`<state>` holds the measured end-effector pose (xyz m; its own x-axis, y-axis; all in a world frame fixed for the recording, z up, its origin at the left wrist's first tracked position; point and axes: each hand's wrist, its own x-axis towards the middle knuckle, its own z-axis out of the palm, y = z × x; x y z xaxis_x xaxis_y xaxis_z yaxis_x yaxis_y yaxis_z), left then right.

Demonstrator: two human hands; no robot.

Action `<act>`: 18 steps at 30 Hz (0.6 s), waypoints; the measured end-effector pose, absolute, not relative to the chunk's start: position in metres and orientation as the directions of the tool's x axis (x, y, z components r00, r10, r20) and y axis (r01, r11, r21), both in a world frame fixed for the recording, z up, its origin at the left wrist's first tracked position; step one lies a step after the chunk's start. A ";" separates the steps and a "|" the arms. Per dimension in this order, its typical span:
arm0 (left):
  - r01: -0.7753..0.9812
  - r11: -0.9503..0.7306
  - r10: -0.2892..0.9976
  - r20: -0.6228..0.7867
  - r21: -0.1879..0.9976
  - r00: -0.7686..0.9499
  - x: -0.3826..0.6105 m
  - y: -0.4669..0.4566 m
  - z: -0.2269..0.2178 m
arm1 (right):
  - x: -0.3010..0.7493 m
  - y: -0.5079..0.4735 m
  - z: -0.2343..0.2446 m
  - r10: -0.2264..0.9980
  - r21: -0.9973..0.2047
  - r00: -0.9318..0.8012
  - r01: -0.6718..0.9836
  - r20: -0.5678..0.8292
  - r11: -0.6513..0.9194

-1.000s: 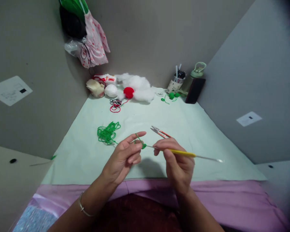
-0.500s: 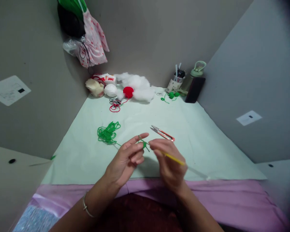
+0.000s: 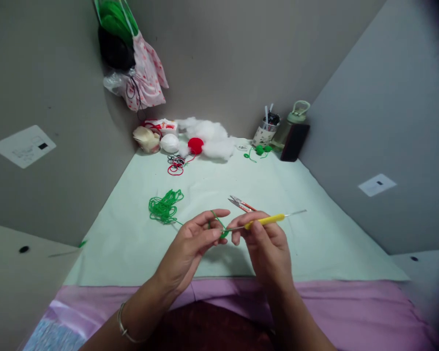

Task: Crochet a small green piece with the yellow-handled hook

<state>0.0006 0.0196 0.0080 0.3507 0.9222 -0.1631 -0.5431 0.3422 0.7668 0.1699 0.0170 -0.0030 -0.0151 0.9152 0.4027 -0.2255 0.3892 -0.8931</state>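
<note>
My right hand (image 3: 265, 246) grips a yellow-handled crochet hook (image 3: 265, 221), its metal tip at a small green crochet piece (image 3: 224, 233). My left hand (image 3: 193, 243) pinches that green piece, with green yarn looped over the raised forefinger. The strand runs left to a loose pile of green yarn (image 3: 164, 205) on the pale green table cover (image 3: 314, 234). Both hands hover just above the cover near its front.
Red-handled snips (image 3: 241, 203) lie just behind my right hand. At the back stand white stuffing (image 3: 208, 136), a red ball (image 3: 195, 145), a white ball (image 3: 169, 143), tangled red and black thread (image 3: 175, 164), small green pieces (image 3: 259, 150), a cup (image 3: 265, 130), a bottle (image 3: 294, 122) and a dark phone (image 3: 294, 142). Bags (image 3: 131, 63) hang on the wall.
The hook swung from pointing down-right to nearly level, its handle end now up to the right. My right hand shifted slightly, and the view dropped a little.
</note>
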 end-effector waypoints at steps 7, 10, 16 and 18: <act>-0.518 0.172 0.983 -0.113 0.838 0.143 0.004 0.016 0.003 | 0.174 0.008 -0.010 0.586 -0.435 -0.251 0.467 0.770 0.770; -0.608 0.325 0.943 -0.203 0.724 0.263 0.006 0.018 0.004 | 0.172 0.010 -0.016 0.512 -0.307 -0.277 0.544 0.813 0.781; -0.653 0.389 0.921 -0.254 0.650 0.295 0.005 0.020 0.007 | 0.169 0.014 -0.008 0.817 -0.819 0.053 0.034 0.574 0.573; -0.620 0.345 0.936 -0.211 0.704 0.281 0.007 0.018 0.007 | 0.168 0.015 -0.006 0.833 -0.832 0.025 -0.029 0.553 0.554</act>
